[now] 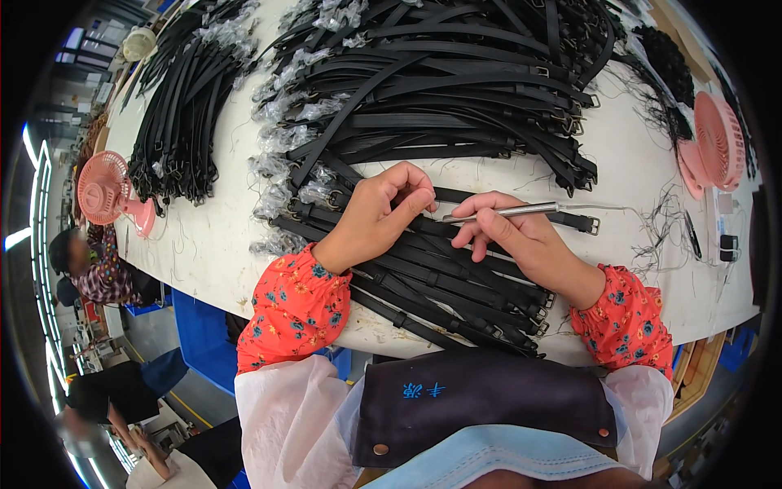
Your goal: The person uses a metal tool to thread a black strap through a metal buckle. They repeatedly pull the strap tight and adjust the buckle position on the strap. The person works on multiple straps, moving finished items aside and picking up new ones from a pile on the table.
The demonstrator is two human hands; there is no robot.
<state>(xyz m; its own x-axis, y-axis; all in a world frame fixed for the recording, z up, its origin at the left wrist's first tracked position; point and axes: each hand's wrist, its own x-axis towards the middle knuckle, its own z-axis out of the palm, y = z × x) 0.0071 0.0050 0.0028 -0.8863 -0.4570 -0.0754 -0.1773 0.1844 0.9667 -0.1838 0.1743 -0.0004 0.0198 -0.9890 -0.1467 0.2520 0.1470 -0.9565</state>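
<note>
My left hand is closed in a pinch above the black straps, its thumb against bent fingers. What it pinches is too small or hidden to make out. One black strap runs from beside its fingertips, behind my right hand, to a buckle on the right. My right hand grips a slim silver pen-like metal tool, its tip pointing left toward my left hand. A thin pale cord trails off the tool's right end. Under both hands lies a loose pile of black buckled straps.
A large heap of black straps, with clear plastic wrap at one end, spreads across the white table. Another bundle lies far left. Pink fans stand at both sides. Loose black threads lie right. Other people sit left, beyond the table.
</note>
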